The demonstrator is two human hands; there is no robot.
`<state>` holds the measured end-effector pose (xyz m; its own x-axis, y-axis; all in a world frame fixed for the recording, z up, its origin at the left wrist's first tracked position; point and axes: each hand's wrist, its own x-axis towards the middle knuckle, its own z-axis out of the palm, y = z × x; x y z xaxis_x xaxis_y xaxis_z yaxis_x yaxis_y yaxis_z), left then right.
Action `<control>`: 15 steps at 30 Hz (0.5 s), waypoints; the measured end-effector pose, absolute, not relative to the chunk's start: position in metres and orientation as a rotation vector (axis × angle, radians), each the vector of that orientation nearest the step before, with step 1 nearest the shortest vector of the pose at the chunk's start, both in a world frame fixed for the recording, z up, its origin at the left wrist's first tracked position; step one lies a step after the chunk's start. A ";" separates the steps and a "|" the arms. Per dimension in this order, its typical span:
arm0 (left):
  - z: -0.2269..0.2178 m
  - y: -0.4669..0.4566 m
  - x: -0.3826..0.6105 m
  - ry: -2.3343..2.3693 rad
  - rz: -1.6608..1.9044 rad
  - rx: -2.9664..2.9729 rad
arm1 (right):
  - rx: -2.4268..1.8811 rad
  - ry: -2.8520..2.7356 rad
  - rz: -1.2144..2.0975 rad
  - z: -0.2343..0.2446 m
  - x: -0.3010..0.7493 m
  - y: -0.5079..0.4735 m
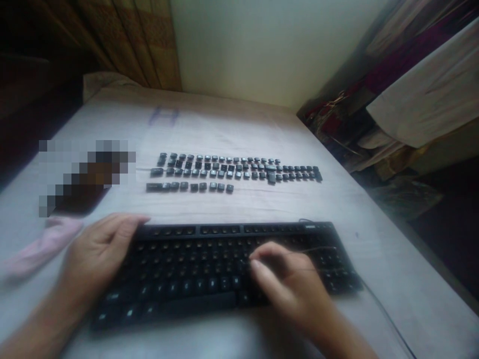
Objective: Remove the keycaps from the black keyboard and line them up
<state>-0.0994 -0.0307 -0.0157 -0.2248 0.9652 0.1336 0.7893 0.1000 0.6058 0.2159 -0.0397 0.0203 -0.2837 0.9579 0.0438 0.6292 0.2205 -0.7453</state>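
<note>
A black keyboard (209, 269) lies on the pale table (374, 239) in front of me, many of its keycaps off. My left hand (99, 254) rests on the keyboard's left end, fingers curled over its upper left corner. My right hand (288, 286) hovers over the middle-right of the keyboard with fingers bent down toward the keys; it is blurred and anything in its fingertips is hidden. Beyond the keyboard, loose black keycaps (232, 169) are laid out in three rows.
A pink cloth (41, 247) lies at the left by my left hand. A dark flat object (82, 194), partly pixelated, sits behind it. The keyboard's cable (389, 319) runs off to the right front. Piled fabric (411, 99) stands beyond the table's right edge.
</note>
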 end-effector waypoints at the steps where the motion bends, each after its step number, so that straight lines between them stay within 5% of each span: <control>1: -0.016 -0.031 -0.099 2.083 0.836 1.736 | -1.446 -2.025 0.828 0.020 0.216 -0.041; 15: -0.015 -0.029 -0.098 2.038 0.851 1.776 | -1.104 -2.280 0.375 0.008 0.215 -0.041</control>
<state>-0.0982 -0.0286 -0.0153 -0.1864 0.9710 0.1500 0.7893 0.0570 0.6114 0.2151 -0.0408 0.0081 -0.4950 0.7850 0.3724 0.6244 0.6195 -0.4759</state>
